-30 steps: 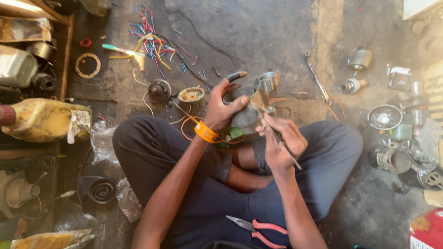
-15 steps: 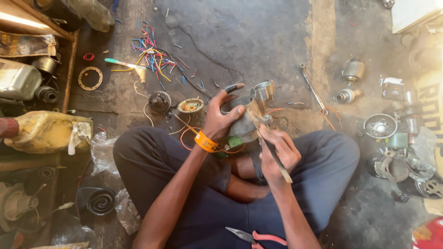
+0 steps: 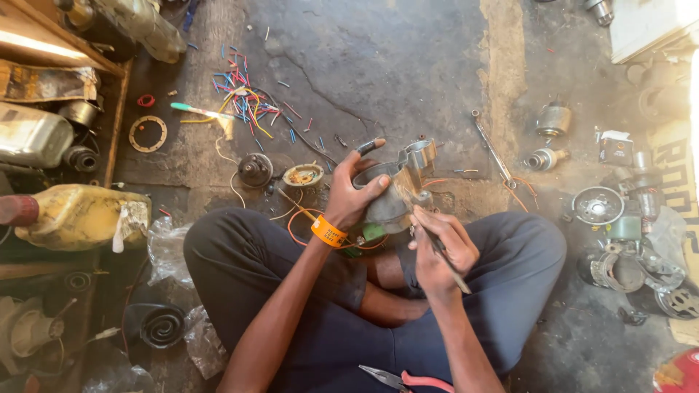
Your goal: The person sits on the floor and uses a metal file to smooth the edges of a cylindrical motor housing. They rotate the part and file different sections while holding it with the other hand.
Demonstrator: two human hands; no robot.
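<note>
A person sits cross-legged on a cracked concrete floor [image 3: 408, 58], and the thing in hand is a grey metal motor housing [image 3: 397, 191], held above the crossed shins in front of the lap. It is a rounded cast shell, dull and grimy, with a hollow bowl-like body and a lighter, squarish lug sticking up at its far end (the brightest part of it). Thin orange wire [image 3: 300, 218] loops out from beneath the housing on its left side.

The left hand [image 3: 354, 191] wraps the near-left side of the housing, fingers curled tight around its rim, with the forefinger lifted and pointing away past the top edge. An orange wristband [image 3: 328, 231] sits on that wrist. The right hand [image 3: 441, 246] lies just right of the housing, fingers closed around a slim metal tool [image 3: 444, 262]; its tip meets the shell's near-right edge, though the exact contact spot is too small to make out.

Left of the housing, on the floor, lie a small round black part [image 3: 255, 169] and a pale ring-shaped part [image 3: 303, 175]. Beyond them is a scatter of coloured wire offcuts [image 3: 244, 105]. Right of the housing lies a long spanner [image 3: 494, 149]. Near the person's lap, below the housing, rest red-handled pliers [image 3: 408, 380].
</note>
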